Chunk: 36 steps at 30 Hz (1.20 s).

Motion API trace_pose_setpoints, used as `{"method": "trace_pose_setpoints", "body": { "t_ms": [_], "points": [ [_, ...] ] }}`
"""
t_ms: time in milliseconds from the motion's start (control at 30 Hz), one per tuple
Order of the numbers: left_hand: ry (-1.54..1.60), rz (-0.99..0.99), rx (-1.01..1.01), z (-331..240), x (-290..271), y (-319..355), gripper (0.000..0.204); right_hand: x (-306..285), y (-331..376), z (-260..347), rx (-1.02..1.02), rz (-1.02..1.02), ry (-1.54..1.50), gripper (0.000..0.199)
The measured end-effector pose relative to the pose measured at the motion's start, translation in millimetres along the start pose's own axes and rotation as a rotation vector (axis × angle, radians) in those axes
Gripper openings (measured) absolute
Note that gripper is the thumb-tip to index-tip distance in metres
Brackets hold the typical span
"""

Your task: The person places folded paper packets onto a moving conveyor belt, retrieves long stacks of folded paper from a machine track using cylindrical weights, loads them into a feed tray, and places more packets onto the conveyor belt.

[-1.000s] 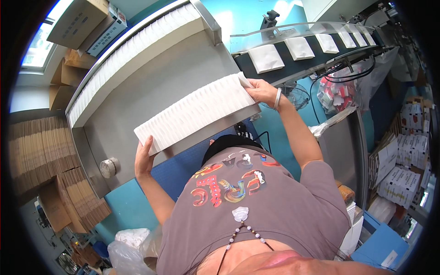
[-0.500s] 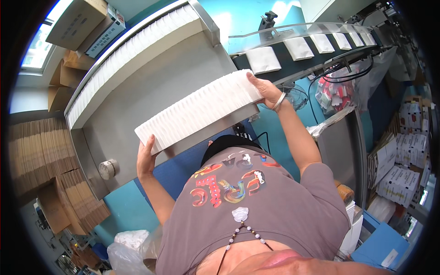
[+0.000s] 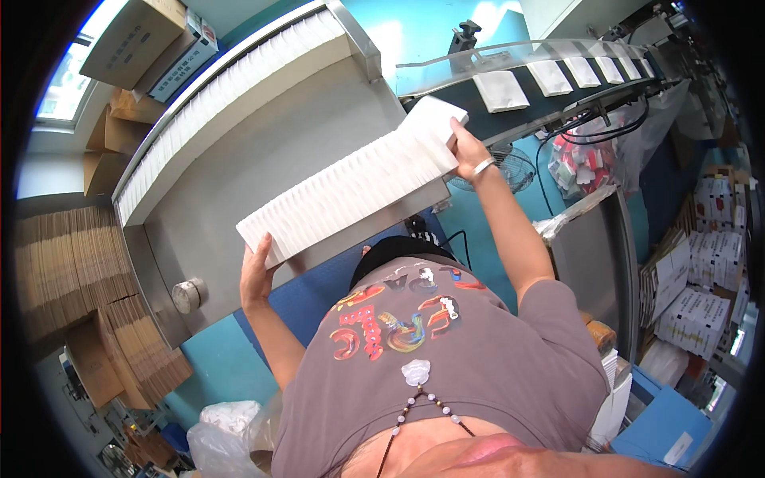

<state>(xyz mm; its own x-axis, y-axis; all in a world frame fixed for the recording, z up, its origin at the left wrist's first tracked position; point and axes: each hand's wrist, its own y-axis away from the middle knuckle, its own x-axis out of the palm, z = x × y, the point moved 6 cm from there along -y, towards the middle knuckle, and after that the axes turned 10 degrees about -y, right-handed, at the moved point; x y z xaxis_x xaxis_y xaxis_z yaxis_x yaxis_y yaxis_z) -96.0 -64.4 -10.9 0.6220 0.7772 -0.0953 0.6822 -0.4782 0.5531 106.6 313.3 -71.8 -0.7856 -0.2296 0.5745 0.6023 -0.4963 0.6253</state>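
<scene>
White folded tissues (image 3: 343,191) stand packed in a long row along the near edge of the steel bench (image 3: 271,143), held between two partly curled hands. The left hand (image 3: 256,272) grips the row's left end, thumb on the front; the right hand (image 3: 468,155) grips the right end, where the last pieces tilt towards a conveyor (image 3: 535,110). Single white squares (image 3: 502,91) lie spaced along its dark belt. Another white row (image 3: 231,99) lines the bench's far side; flattened cartons (image 3: 72,263) are stacked at left.
</scene>
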Motion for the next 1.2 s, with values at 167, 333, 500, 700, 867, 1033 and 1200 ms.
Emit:
{"method": "trace_pose_setpoints", "body": {
  "t_ms": [167, 333, 500, 700, 867, 1033, 1200],
  "points": [
    [0.004, 0.009, -0.002, -0.4, 1.0, -1.5, 0.065, 6.5, 9.7, -7.9, 0.074, 0.164, 0.067, 0.055],
    [-0.016, 0.001, -0.004, -1.7, 0.9, -2.9, 0.065, 2.5, 5.7, -7.0, 0.074, 0.092, 0.218, 0.041],
    [-0.021, 0.014, 0.006, 1.3, 0.7, -4.8, 0.065, 17.0, 13.9, -8.5, 0.004, 0.104, 0.749, 0.033],
    [-0.018, 0.018, 0.010, 7.5, 5.3, -8.1, 0.065, 21.7, 11.1, -4.7, 0.119, 0.183, 0.006, 0.052],
    [-0.022, 0.036, 0.022, 5.5, 7.9, -9.4, 0.065, 21.6, 10.6, -6.0, 0.014, 0.171, 0.311, 0.045],
    [-0.029, 0.046, 0.018, 3.3, 8.6, -9.2, 0.066, 27.2, 19.2, -4.8, -0.029, 0.144, 0.819, 0.038],
    [0.011, 0.073, -0.032, 2.1, 18.5, -4.0, 0.070, 9.3, 2.9, -2.8, 0.007, -0.012, 0.089, 0.049]
  ]
}}
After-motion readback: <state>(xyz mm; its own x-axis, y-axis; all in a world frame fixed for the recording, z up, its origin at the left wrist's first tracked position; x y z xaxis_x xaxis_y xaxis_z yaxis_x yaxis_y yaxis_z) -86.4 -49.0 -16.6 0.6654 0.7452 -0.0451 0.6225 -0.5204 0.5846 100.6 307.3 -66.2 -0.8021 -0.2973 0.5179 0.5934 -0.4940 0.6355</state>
